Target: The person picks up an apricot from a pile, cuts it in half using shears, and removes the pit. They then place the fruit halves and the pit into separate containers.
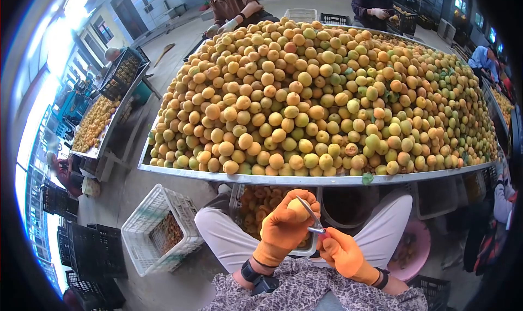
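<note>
From the head view, my left hand (283,226), in an orange rubber glove, is raised over my lap with its fingers curled around a small yellow apricot (298,209). My right hand (342,252), gloved likewise, sits lower and grips a short steel-bladed knife (310,215), its blade angled up against the fruit. Ahead, the metal-edged tabletop (305,179) carries a heaped pile of yellow-green apricots (321,93). A white plastic crate (159,229) stands left of my knee.

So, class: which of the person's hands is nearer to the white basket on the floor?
Left. The left hand, holding an apricot, lies to the right of the white basket; the right hand, gripping the knife, is farther right.
</note>
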Motion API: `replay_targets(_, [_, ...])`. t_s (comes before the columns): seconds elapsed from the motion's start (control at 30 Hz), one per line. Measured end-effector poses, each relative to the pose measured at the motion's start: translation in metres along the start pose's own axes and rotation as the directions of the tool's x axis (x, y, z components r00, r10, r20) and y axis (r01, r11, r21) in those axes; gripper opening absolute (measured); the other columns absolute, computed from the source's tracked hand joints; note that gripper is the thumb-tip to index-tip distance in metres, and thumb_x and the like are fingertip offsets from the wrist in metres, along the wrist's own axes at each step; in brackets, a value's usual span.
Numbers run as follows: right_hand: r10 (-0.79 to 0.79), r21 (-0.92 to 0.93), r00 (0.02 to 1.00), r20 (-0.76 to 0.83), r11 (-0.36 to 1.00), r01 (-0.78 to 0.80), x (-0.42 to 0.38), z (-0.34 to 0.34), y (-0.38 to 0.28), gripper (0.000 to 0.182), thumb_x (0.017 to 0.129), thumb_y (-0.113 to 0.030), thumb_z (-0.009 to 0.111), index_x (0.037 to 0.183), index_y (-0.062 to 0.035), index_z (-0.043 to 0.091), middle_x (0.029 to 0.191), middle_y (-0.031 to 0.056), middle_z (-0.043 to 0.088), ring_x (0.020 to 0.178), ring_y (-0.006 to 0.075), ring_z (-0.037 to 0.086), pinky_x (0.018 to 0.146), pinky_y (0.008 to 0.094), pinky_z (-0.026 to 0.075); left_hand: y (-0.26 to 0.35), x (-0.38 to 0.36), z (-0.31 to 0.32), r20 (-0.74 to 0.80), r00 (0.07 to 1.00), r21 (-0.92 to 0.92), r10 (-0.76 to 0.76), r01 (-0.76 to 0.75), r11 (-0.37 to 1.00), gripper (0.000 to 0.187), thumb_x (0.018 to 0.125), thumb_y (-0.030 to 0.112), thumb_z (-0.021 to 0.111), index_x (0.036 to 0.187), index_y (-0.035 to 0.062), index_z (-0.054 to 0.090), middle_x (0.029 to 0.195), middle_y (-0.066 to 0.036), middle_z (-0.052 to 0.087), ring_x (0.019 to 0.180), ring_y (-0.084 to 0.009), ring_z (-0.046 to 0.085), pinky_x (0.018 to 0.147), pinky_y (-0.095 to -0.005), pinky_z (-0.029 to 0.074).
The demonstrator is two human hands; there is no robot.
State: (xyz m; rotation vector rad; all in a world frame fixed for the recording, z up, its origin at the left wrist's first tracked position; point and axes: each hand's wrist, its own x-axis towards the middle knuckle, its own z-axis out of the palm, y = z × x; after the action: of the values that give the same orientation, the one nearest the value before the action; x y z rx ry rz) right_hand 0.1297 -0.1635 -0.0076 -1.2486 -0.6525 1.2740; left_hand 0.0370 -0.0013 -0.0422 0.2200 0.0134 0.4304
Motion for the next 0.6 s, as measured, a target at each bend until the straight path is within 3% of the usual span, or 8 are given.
replay_targets(0.2, [0.023, -0.026, 0.999, -0.023, 0.999, -0.024, 0.005, 0.005, 0.007, 0.041, 0.099, -0.044, 0.05, 0.091, -0.0043, 0.055, 0.058, -0.0028, 0.044, 0.051, 0.0049, 0.037, 0.047, 0.0231, 0.029, -0.004, -0.003, 0.009, -0.063, 0.997, -0.008, 0.046, -0.047, 0.999, 0.052, 0.073, 0.016, 0.061, 0.121, -0.0007, 0.05, 0.116, -0.015, 0.05, 0.108, -0.0296, 0.049, 0.097, -0.0409, 0.04])
replay_targets(0.3, [0.014, 0.013, 1.0, -0.026, 1.0, -0.014, 0.005, 0.008, 0.01, 0.047, 0.096, -0.05, 0.053, 0.094, -0.0039, 0.053, 0.058, -0.0056, 0.037, 0.049, 0.0035, 0.03, 0.045, 0.021, 0.022, -0.008, -0.005, 0.007, -0.046, 0.998, -0.062, 0.044, -0.046, 0.997, 0.051, 0.074, 0.016, 0.061, 0.122, 0.0015, 0.05, 0.115, -0.015, 0.051, 0.108, -0.03, 0.05, 0.097, -0.042, 0.04])
replay_targets(0.37, [-0.04, -0.031, 0.999, -0.031, 0.999, 0.039, 0.006, 0.006, 0.014, 0.04, 0.1, -0.043, 0.05, 0.091, -0.0034, 0.054, 0.058, -0.0023, 0.044, 0.052, 0.0054, 0.038, 0.048, 0.0232, 0.03, -0.012, -0.009, 0.015, -0.054, 0.997, -0.046, 0.054, -0.056, 0.997, 0.05, 0.075, 0.017, 0.061, 0.121, 0.0026, 0.049, 0.115, -0.014, 0.051, 0.107, -0.0302, 0.051, 0.098, -0.042, 0.04])
replay_targets(0.43, [-0.089, -0.077, 0.995, -0.041, 0.993, 0.086, 0.007, 0.01, 0.015, 0.041, 0.1, -0.042, 0.05, 0.09, -0.0029, 0.054, 0.058, -0.0014, 0.045, 0.052, 0.0067, 0.039, 0.049, 0.0243, 0.031, -0.013, -0.013, 0.025, -0.061, 0.996, -0.031, 0.06, -0.062, 0.998, 0.049, 0.076, 0.017, 0.062, 0.121, 0.0037, 0.049, 0.115, -0.014, 0.051, 0.105, -0.0304, 0.052, 0.098, -0.0421, 0.04])
replay_targets(0.53, [-0.155, -0.162, 0.987, -0.038, 0.976, 0.147, 0.008, 0.008, 0.022, 0.04, 0.1, -0.041, 0.05, 0.09, -0.002, 0.053, 0.058, 0.0009, 0.045, 0.052, 0.0096, 0.04, 0.05, 0.0266, 0.033, -0.011, -0.015, 0.032, -0.062, 0.996, 0.079, 0.069, -0.064, 0.995, 0.048, 0.078, 0.02, 0.061, 0.121, 0.0058, 0.048, 0.113, -0.014, 0.053, 0.103, -0.03, 0.053, 0.097, -0.0424, 0.041])
replay_targets(0.6, [-0.17, -0.201, 0.985, -0.02, 0.966, 0.163, 0.009, 0.008, 0.025, 0.04, 0.1, -0.04, 0.05, 0.09, -0.0016, 0.052, 0.058, 0.0022, 0.046, 0.052, 0.0111, 0.041, 0.05, 0.0278, 0.034, -0.009, -0.016, 0.032, -0.025, 0.995, 0.257, 0.096, -0.087, 0.963, 0.048, 0.079, 0.023, 0.06, 0.121, 0.0052, 0.046, 0.112, -0.015, 0.053, 0.102, -0.0289, 0.055, 0.096, -0.043, 0.042])
